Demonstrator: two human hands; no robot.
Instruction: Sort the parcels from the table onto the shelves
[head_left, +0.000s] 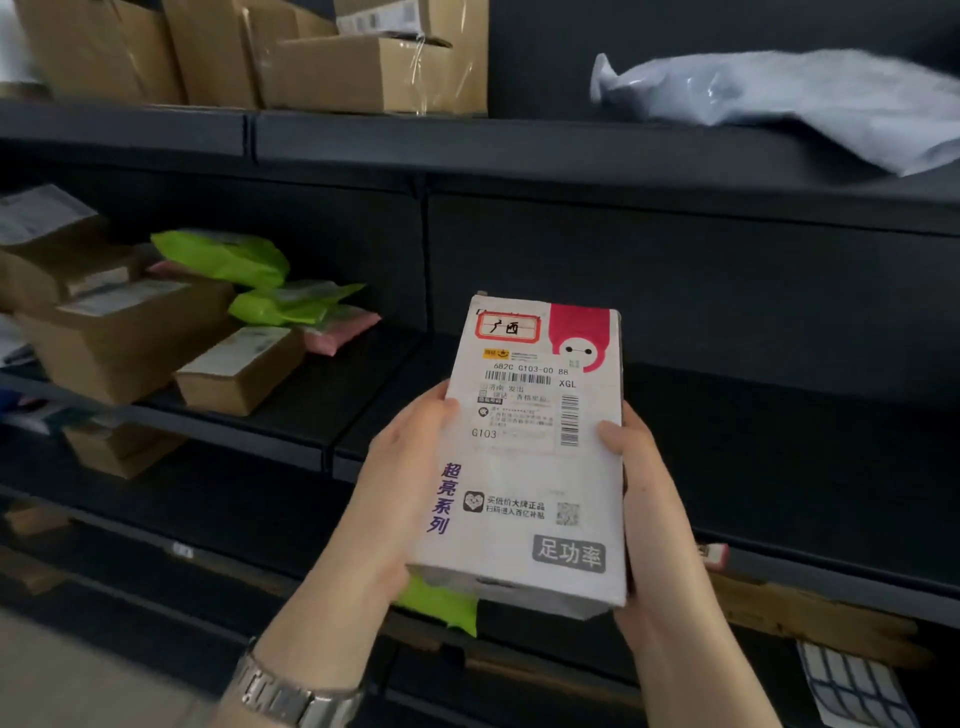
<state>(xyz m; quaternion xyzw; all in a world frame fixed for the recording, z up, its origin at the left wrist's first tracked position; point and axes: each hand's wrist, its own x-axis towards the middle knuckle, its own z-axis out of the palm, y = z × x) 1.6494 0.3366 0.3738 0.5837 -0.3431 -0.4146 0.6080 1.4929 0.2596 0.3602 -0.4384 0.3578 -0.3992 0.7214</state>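
Note:
I hold a white parcel box (530, 467) with a shipping label, a pink corner and purple lettering, upright in front of the dark shelves (675, 291). My left hand (400, 483) grips its left edge, and a metal watch sits on that wrist. My right hand (644, 493) grips its right edge, thumb on the front face. A green bag (441, 605) shows just under the box by my left palm; whether I hold it I cannot tell.
On the middle shelf at left lie brown cartons (130, 332), green bags (228, 257) and a pink bag (343, 327). The top shelf holds large cartons (363, 67) and a grey poly bag (810, 98). The middle shelf board (779, 395) behind the box is bare.

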